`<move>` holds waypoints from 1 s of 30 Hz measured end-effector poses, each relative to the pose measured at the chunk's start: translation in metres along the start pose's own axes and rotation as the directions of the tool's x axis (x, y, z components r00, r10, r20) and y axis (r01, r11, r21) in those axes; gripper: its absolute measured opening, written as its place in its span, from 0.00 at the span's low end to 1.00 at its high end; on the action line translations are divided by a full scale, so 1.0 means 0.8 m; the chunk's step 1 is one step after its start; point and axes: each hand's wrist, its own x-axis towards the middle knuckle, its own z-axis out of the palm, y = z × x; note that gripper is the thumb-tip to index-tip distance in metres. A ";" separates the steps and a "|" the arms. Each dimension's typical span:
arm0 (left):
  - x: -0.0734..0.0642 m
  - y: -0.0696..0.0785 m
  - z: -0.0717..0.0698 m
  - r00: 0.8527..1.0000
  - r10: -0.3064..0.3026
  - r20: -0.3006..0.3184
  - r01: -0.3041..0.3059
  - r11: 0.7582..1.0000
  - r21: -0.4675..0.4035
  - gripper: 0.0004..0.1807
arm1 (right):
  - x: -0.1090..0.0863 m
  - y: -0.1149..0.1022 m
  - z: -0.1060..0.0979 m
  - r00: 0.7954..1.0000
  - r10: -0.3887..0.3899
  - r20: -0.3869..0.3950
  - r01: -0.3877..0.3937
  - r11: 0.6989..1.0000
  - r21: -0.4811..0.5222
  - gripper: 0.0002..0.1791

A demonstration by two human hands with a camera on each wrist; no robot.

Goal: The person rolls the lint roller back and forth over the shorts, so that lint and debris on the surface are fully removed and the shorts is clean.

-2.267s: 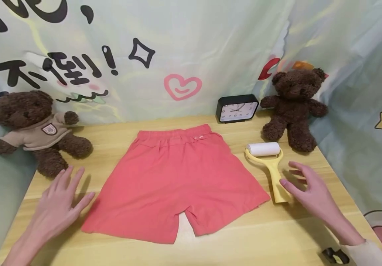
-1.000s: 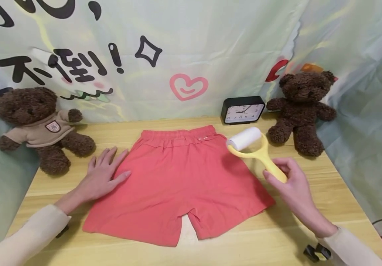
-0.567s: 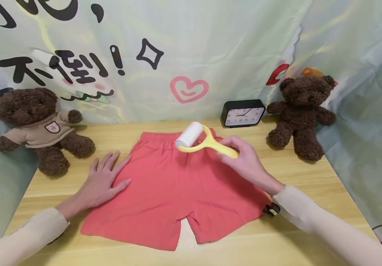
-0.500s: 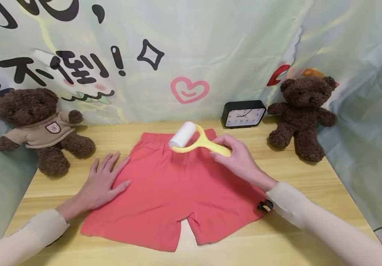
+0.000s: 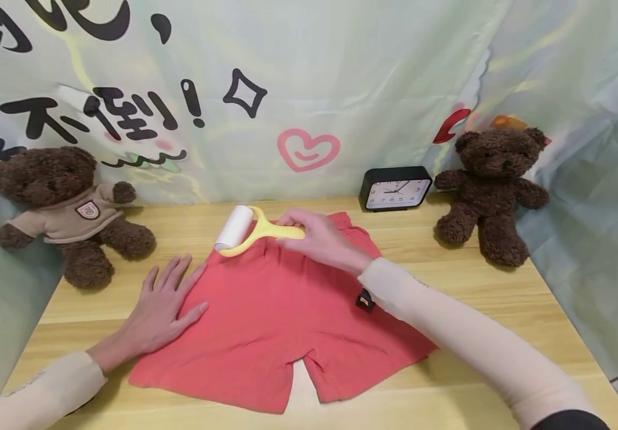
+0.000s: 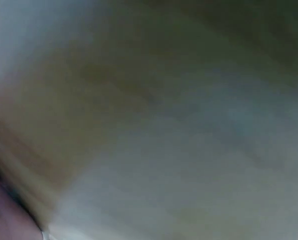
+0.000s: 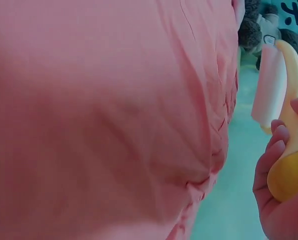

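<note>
Coral-red shorts lie spread on the wooden table, waistband away from me. My right hand grips the yellow handle of a lint roller by the waistband's left end; its white roll points left. In the right wrist view the fingers curl round that handle, and the roll appears apart from the cloth. My left hand rests flat, fingers spread, on the left side of the shorts and the table beside them. The left wrist view is too blurred to show the hand's work.
A teddy bear in a beige top sits at the back left, close to my left hand. At the back right stand a black alarm clock and a second brown teddy bear. A printed cloth hangs behind the table.
My right hand picked up the lint roller from the table's right side and carried it left across the shorts. My left hand came down onto the left side of the shorts.
</note>
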 end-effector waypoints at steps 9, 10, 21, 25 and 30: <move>0.011 0.003 0.004 1.000 -0.028 -0.005 0.028 0.999 -0.019 0.43 | 0.036 0.006 0.030 0.998 -0.009 0.068 0.017 0.994 -0.106 0.09; 0.011 0.003 0.005 1.000 -0.026 -0.007 0.026 1.000 -0.011 0.43 | 0.038 0.008 0.032 0.997 -0.009 0.074 0.018 0.991 -0.129 0.09; 0.007 0.004 0.004 0.999 -0.019 -0.050 0.020 1.000 0.023 0.40 | 0.046 0.017 0.038 0.985 -0.047 0.166 0.085 0.971 -0.224 0.09; 0.006 0.004 0.005 0.999 -0.028 -0.046 0.029 0.999 0.030 0.41 | 0.048 0.018 0.031 0.983 -0.055 0.174 0.092 0.973 -0.212 0.09; 0.009 0.005 0.005 0.999 -0.031 -0.043 0.032 0.999 0.038 0.41 | 0.042 0.025 0.018 0.982 -0.071 0.173 0.106 0.973 -0.203 0.10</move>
